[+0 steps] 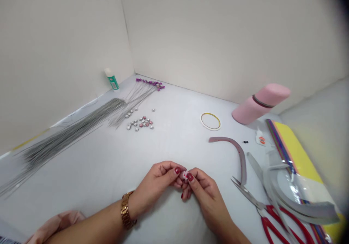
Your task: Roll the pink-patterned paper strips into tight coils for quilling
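A small pink-and-white folded paper star (185,175) is pinched between the fingertips of both hands, low in the middle of the view. My left hand (160,180) is closed on its left side, thumb on top. From the right, my right hand (203,189) grips the same star, its thumb pressed on the front. Part of the star is hidden by the fingers. Several finished paper stars (140,124), silver and pink, lie loose on the table beyond the left hand.
Left lie a bundle of thin wires (73,131), purple-tipped stems (149,82) and a glue stick (112,79). Right are a tape roll (201,122), a pink bottle (251,107), a curled paper strip (241,156), red-handled scissors (268,209), a small glue bottle (260,138) and coloured paper (296,146).
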### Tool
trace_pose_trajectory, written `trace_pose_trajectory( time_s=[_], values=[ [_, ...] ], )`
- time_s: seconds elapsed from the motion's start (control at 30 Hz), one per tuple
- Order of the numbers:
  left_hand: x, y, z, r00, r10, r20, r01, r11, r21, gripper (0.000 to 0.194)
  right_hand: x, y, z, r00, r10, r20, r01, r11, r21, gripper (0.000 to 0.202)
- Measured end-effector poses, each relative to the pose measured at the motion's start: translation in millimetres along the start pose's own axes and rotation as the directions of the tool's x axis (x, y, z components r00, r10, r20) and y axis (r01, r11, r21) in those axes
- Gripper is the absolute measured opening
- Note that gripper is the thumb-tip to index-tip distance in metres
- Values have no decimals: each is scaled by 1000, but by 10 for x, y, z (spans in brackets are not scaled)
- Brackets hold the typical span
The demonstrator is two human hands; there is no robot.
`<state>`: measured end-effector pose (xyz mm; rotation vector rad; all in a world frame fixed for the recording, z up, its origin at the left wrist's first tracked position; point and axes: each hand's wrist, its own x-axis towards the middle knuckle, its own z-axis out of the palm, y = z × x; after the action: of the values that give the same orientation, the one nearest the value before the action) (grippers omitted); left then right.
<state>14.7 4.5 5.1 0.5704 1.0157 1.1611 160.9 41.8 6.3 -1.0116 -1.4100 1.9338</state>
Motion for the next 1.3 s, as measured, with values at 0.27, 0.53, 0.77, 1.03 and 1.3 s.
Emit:
trace_pose_trajectory(
  time_s=[0.27, 0.53, 0.77, 1.03, 1.3],
  values=[
    [1, 14, 1, 999, -38, 6, 38, 999, -37, 13, -1, -9, -4, 997, -10, 81, 12, 1000, -22, 25],
    [3, -12, 21, 990, 3, 144, 10, 996, -90, 13, 1, 49, -22, 990, 35, 134, -56, 986, 158, 25],
    [11, -38, -1, 984, -7, 179, 22, 996, -83, 15, -14, 50, -22, 981, 45, 188, -77, 984, 163, 25],
    [3, -9, 28, 986, 7, 168, 6, 997, -82, 15, -14, 57, 4, 997, 17, 79, -26, 993, 114, 25],
    [13, 35, 24, 1000, 3, -8, -3, 1000, -29, 15, -13, 61, 11, 997, -49, -59, 49, 999, 8, 21]
  ],
)
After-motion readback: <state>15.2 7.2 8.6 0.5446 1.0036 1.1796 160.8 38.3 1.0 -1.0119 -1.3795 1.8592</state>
